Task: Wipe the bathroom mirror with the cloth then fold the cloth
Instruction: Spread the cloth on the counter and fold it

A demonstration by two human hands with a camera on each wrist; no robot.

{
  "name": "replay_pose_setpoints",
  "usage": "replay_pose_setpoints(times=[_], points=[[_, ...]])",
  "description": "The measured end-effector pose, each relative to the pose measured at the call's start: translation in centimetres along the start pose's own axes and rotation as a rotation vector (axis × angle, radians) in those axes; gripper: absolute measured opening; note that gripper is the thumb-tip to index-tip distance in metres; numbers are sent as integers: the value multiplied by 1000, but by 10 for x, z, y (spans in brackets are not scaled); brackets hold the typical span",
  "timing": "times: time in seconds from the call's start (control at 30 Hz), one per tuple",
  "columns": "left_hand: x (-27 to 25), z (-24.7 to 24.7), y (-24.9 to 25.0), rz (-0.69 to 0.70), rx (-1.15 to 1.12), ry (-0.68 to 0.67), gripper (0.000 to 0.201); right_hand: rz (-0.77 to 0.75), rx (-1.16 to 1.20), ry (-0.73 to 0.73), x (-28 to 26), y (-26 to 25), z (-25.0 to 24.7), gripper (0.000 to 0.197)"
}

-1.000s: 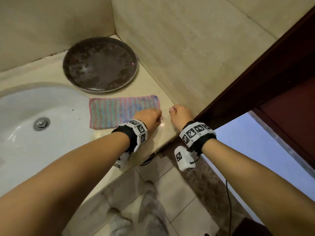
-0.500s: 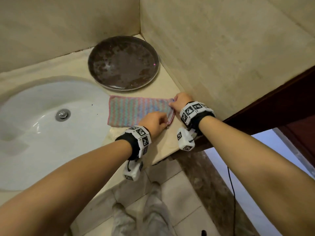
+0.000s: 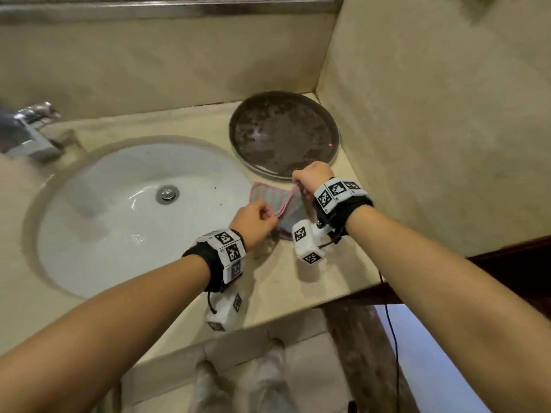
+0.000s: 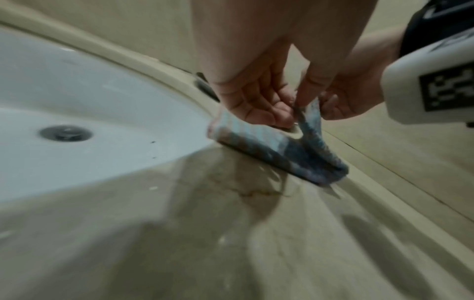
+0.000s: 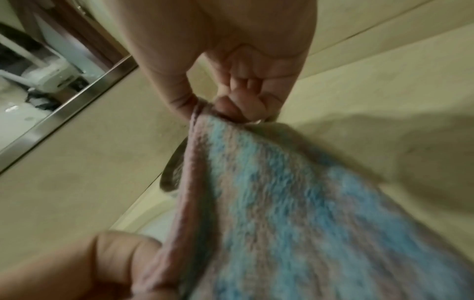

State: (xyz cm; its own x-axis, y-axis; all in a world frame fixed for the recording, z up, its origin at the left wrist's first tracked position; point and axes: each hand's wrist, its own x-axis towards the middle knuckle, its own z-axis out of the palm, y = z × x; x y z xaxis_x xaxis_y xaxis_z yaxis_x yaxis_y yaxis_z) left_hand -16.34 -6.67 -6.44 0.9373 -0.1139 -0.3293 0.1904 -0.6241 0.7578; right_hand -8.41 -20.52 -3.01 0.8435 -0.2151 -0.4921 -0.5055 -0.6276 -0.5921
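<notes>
A pink and blue striped cloth (image 3: 268,198) lies on the beige counter (image 3: 313,281) between the sink and the dark round tray. Its right end is lifted and bent over toward the left. My left hand (image 3: 256,220) pinches the near corner of that raised edge, and my right hand (image 3: 310,177) pinches the far corner. In the left wrist view the cloth (image 4: 269,146) forms a loop with its lower layer flat on the counter. In the right wrist view thumb and finger clamp the pink hem of the cloth (image 5: 282,203). The mirror (image 5: 33,67) shows only by its metal-framed lower edge.
A white oval sink (image 3: 98,210) with a metal drain (image 3: 167,193) fills the left of the counter. A wet dark round tray (image 3: 283,134) sits in the back corner against the tiled wall. A tap (image 3: 26,129) stands at far left. The counter's front edge drops to the floor.
Both hands took hold of the cloth's right end, lifted it off the counter and carried it left over the rest. The head view has swung left and up.
</notes>
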Motion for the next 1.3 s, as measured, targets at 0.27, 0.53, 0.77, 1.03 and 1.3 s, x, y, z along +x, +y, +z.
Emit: replay_pose_setpoints(times=[0.27, 0.53, 0.77, 1.03, 1.3], points=[[-5, -27, -56, -245, -117, 35, 20, -95, 10, -47, 1, -29, 68, 18], [8, -29, -47, -335, -68, -33, 38, -66, 66, 81, 6, -5, 40, 29], [31, -13, -24, -348, -83, -10, 42, 204, 145, -33, -3, 57, 12, 30], [31, -13, -28, -335, -25, 99, 40, 212, 154, -94, -15, 48, 41, 34], [19, -59, -35, -307, -67, 122, 37, 200, 10, -170, -29, -6, 33, 43]])
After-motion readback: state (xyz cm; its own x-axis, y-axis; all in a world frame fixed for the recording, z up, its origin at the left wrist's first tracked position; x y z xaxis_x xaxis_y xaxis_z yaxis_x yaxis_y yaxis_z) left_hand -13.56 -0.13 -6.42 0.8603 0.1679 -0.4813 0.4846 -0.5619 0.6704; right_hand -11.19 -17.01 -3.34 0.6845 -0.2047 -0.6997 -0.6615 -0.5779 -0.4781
